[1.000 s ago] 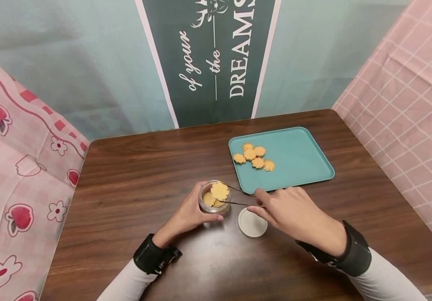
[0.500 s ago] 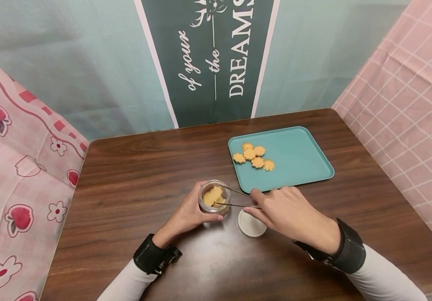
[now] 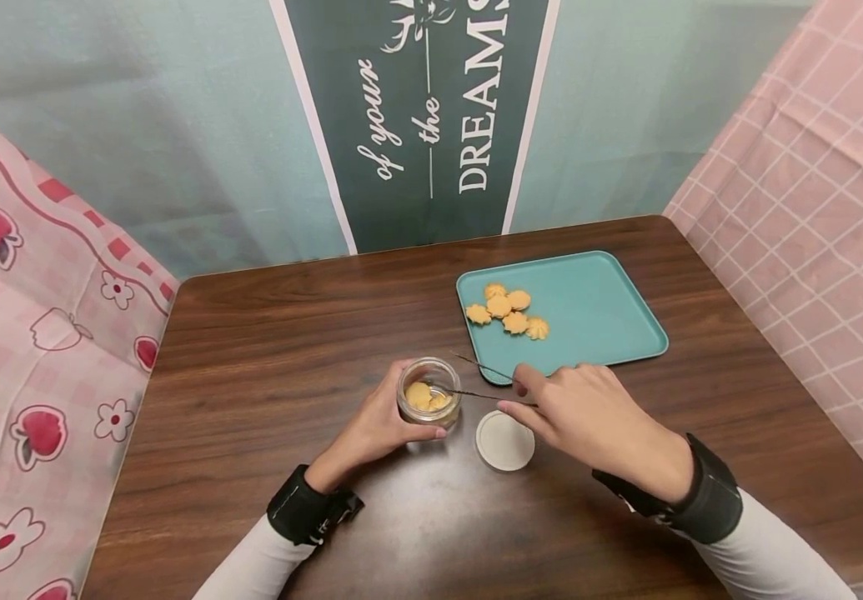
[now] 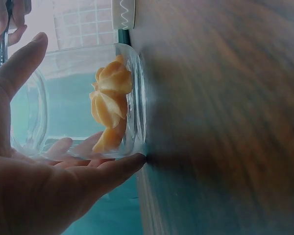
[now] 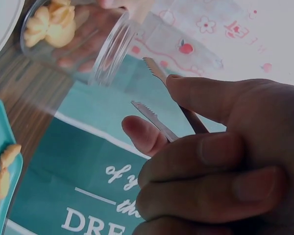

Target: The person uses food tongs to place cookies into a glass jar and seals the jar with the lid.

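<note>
My left hand (image 3: 380, 423) grips a clear glass jar (image 3: 428, 367) around its side, and the jar stands upright on the table. Several yellow cookies (image 4: 110, 95) lie at the jar's bottom, seen through the glass in the left wrist view. In my right hand (image 3: 581, 417) I hold metal tongs (image 3: 487, 395), thumb on one arm and a finger on the other. Their serrated tips (image 5: 149, 111) are spread apart with nothing between them, at the jar's mouth. A round whitish lid (image 3: 505, 441) lies flat on the table, just below the tongs.
A teal tray (image 3: 589, 308) lies at the back right of the brown wooden table (image 3: 273, 333). Several cookies (image 3: 499, 307) are grouped at the tray's left end. Patterned cloths hang at the back and both sides.
A cookie held in the tongs over the jar's mouth went down into the jar and was let go. The tongs have opened and drawn up. The left hand and jar stayed put.
</note>
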Demonstrator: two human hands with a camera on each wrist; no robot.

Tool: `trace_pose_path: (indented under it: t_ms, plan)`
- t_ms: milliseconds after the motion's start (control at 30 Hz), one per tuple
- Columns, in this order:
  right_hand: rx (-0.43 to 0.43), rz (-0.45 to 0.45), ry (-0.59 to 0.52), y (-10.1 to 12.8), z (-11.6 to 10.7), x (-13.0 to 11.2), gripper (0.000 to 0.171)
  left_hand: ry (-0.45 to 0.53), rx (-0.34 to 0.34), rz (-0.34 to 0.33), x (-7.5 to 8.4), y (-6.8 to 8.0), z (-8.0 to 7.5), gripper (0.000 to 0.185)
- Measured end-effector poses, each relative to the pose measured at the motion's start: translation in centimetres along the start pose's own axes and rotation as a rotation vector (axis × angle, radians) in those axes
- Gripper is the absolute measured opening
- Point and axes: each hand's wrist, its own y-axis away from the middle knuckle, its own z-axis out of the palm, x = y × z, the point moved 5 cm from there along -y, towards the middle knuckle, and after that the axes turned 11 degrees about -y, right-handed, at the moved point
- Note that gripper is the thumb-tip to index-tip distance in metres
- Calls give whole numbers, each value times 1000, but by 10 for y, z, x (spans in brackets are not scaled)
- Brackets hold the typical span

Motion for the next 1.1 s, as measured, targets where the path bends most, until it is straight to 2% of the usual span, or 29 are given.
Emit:
trace_pose_path:
  t_ms: [567,767,1100]
  plan:
    - [42,207,31,18,-20,62,31,7,-5,8,1,0,0,94]
    - [21,265,32,23,-20,82,32,1,-1,8,0,0,-1,95]
    - [10,308,24,22,-13,107,33,3,1,12,-1,0,0,95]
